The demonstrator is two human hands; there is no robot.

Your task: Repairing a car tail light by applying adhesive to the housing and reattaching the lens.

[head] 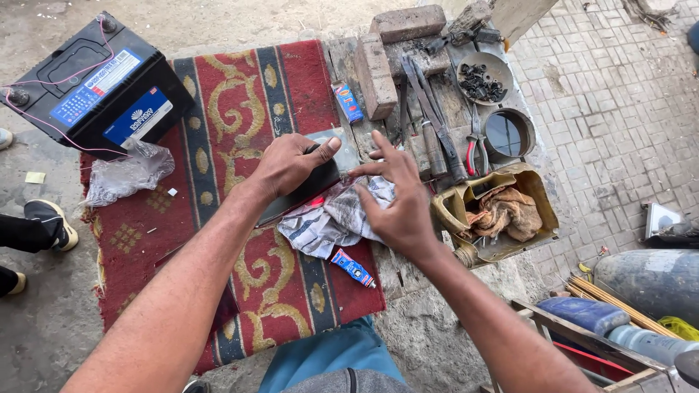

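My left hand (290, 164) grips a flat dark rectangular plate (302, 195) that lies tilted on a red patterned rug (240, 102); my thumb presses on its upper edge. My right hand (399, 200) rests with fingers spread on crumpled newspaper (328, 222) beside and partly under the plate. A small blue and red glue tube (353, 268) lies on the rug just below the paper.
A black car battery (95, 84) with pink wires sits at the rug's far left, clear plastic (127, 175) beside it. Bricks (378, 69), pliers (476, 145), hand tools, a dish of dark bits (480, 80) and a cut can holding a rag (502, 211) crowd the right. Someone's shoe (51, 222) is at left.
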